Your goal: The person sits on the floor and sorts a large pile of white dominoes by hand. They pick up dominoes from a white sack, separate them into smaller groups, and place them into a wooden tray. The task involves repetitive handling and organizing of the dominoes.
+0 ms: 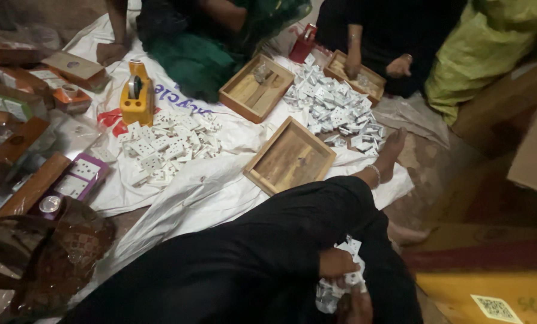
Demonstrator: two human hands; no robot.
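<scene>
My left hand [335,263] and my right hand [355,306] are close together over my lap, at the bottom of the view. Both grip a bundle of small white plastic socket pieces [347,277] in clear wrap. The left hand holds the top of the bundle and the right hand is under it. My leg in black cloth [292,234] stretches toward my bare foot [391,153]. An empty wooden tray [289,157] lies just beyond my knee on a white sheet [178,198].
Two piles of white socket pieces [167,147] [334,108] lie on the sheet. Two more wooden trays [256,90] [357,75] and a yellow tape dispenser [137,96] sit farther off. Other people sit at the far side. A brown bag [46,252] is on the left, cardboard boxes [532,144] on the right.
</scene>
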